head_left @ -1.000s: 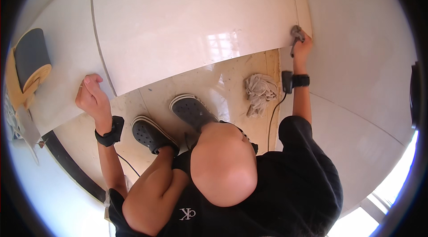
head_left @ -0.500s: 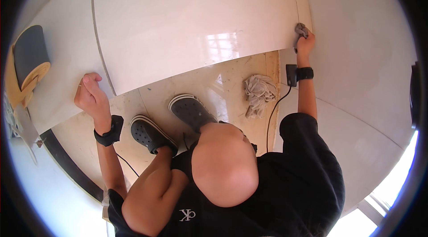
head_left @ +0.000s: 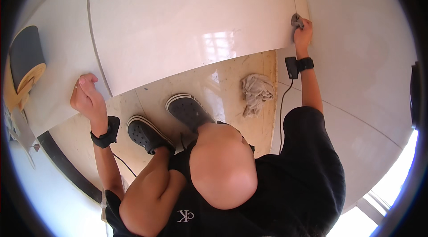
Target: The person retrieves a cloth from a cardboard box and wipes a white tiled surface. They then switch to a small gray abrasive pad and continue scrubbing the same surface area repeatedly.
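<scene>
My right hand (head_left: 303,32) grips a crumpled grey cloth (head_left: 295,20) against the upper white tiled surface (head_left: 187,18), near its right-hand corner with the wall. My left hand (head_left: 88,94), fingers curled, rests at the left end of that surface, by a dark grout line; whatever it may hold is hidden. A paler crumpled cloth (head_left: 257,90) lies on the beige floor below my right hand. Both wrists wear black straps; a box with a cable is on the right one.
A roll of grey-and-tan sheet material (head_left: 26,61) lies at the far left. A tiled wall (head_left: 356,58) rises on the right. My feet in grey clogs (head_left: 187,110) stand on the floor (head_left: 240,65) below the surface's edge. A dark strip (head_left: 67,165) runs along the lower left.
My right hand with the grey cloth has moved a little up along the corner. My left hand has shifted slightly leftward in the picture and stays curled.
</scene>
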{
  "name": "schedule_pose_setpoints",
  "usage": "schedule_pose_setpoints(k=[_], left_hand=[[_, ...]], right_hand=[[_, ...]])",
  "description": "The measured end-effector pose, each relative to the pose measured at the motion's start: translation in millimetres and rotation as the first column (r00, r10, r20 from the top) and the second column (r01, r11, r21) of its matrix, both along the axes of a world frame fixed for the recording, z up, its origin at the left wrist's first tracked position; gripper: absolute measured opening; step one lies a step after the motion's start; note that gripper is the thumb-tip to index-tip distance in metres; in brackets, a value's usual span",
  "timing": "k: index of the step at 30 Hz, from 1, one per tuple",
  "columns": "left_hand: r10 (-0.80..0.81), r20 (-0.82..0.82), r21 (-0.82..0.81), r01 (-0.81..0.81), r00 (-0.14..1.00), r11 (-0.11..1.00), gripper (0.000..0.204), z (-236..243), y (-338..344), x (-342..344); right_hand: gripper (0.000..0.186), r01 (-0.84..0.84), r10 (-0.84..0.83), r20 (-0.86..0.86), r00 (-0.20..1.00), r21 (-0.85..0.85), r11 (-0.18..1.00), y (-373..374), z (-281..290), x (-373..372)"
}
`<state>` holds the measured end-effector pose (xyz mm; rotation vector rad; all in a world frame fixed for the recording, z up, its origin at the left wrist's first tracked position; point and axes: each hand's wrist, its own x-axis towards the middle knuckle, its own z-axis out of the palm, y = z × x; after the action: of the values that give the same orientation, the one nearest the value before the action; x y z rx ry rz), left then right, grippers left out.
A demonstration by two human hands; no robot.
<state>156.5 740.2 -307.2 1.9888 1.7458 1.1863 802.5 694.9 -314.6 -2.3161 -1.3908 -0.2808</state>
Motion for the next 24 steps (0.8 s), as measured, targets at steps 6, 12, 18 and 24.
schedule_pose_setpoints(k=[6,12,18,24], left_hand=[[0.026,-0.021,-0.021,-0.027,0.999,0.999,0.042,-10,-6,-18],[0.028,-0.004,-0.009,-0.028,1.000,1.000,0.039,-4,-5,-27],[0.017,-0.017,-0.018,-0.017,1.000,1.000,0.038,1,6,-34],[0.031,-0.019,-0.029,-0.032,0.999,0.999,0.038,0,5,-36]], right_hand=[[0.061,-0.407,0.384,-0.273,0.882,-0.034,0.913,-32,-3,-118],[0.060,-0.459,0.465,-0.014,0.885,0.138,0.878,-22,-9,-108],[0.057,-0.319,0.323,-0.051,0.945,0.077,0.945,39,5,-111],[0.061,-0.550,0.487,-0.440,0.755,-0.020,0.835,-16,-10,-161]])
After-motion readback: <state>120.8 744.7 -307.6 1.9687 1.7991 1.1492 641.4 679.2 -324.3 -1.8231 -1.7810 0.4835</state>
